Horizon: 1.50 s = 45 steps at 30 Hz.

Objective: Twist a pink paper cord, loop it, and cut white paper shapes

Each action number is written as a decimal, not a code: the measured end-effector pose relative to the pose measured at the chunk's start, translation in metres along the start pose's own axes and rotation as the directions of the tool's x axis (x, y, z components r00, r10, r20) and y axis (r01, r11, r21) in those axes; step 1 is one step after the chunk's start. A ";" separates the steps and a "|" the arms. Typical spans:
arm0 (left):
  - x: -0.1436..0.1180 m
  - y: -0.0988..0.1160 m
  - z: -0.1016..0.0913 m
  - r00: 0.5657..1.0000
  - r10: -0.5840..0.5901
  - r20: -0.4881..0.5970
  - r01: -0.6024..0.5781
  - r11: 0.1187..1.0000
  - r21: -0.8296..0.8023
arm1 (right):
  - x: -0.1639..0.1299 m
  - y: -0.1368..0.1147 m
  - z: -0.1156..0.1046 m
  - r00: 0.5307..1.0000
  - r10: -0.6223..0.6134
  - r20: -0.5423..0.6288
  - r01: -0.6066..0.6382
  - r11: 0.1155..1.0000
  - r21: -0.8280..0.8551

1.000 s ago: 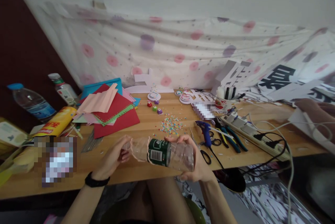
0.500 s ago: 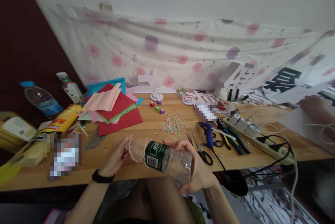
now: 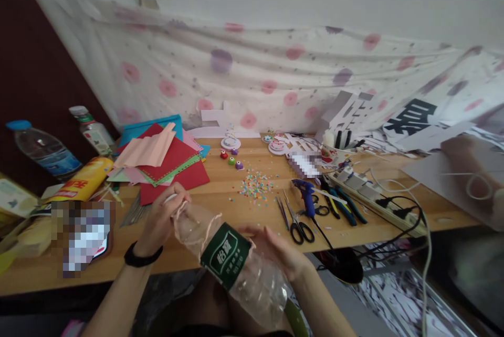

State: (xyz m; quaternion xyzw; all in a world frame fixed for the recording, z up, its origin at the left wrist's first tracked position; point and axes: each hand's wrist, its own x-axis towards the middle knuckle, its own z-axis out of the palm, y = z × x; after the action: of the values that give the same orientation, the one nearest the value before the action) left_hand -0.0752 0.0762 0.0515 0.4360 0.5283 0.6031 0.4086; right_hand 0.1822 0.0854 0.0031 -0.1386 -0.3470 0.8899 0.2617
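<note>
A clear plastic bottle (image 3: 260, 284) with a green label and pinkish cord around it slants over the table's front edge, its base toward me. My left hand (image 3: 165, 216) is closed around its narrow upper end. Alongside the label, my right hand (image 3: 281, 253) is open with fingers stretched against or just behind the bottle; the bottle hides part of them. Small colourful beads (image 3: 256, 186) lie scattered beyond the bottle. Scissors (image 3: 301, 229) and a blue glue gun (image 3: 307, 195) rest right of the beads.
Coloured paper sheets (image 3: 181, 169) are stacked at the left, near a water bottle (image 3: 43, 150) and a yellow can (image 3: 86, 177). Pliers (image 3: 342, 208) and a power strip (image 3: 378, 206) with cables lie at the right. Another person's arm (image 3: 466, 161) reaches in there.
The bottle has turned, its base swinging down toward me and its label facing up. My left hand stays on the upper end. My right hand's fingers have loosened and straightened.
</note>
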 end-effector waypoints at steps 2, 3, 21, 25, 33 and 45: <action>0.002 0.001 0.002 0.998 0.020 0.059 -0.021 1.000 0.009 | 0.004 0.017 -0.004 0.992 0.101 0.073 -0.106 0.993 0.059; 0.003 0.001 0.004 0.996 0.031 0.087 -0.032 0.999 0.011 | 0.006 0.025 -0.005 0.986 0.129 0.102 -0.138 0.987 0.078; 0.038 0.026 0.040 0.939 0.156 0.307 -0.214 0.963 0.165 | 0.020 0.010 -0.012 0.963 0.179 0.200 -0.198 0.977 0.083; 0.042 0.025 0.046 0.930 0.143 0.338 -0.204 0.967 0.153 | 0.015 0.004 -0.010 0.980 0.082 0.179 -0.093 0.994 0.052; 0.051 0.003 0.066 0.966 0.038 0.255 -0.047 0.999 0.027 | 0.009 0.006 -0.020 0.999 -0.048 0.010 0.047 0.999 0.023; -0.018 -0.029 0.091 0.913 -0.285 0.293 0.357 0.905 -0.232 | 0.013 -0.005 -0.013 0.925 -0.228 -0.304 0.099 0.917 -0.387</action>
State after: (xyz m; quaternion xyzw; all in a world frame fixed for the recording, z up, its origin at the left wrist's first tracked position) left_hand 0.0181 0.0882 0.0262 0.3529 0.4463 0.5352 0.6244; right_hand 0.1788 0.1028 -0.0036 -0.3074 -0.4656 0.7466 0.3623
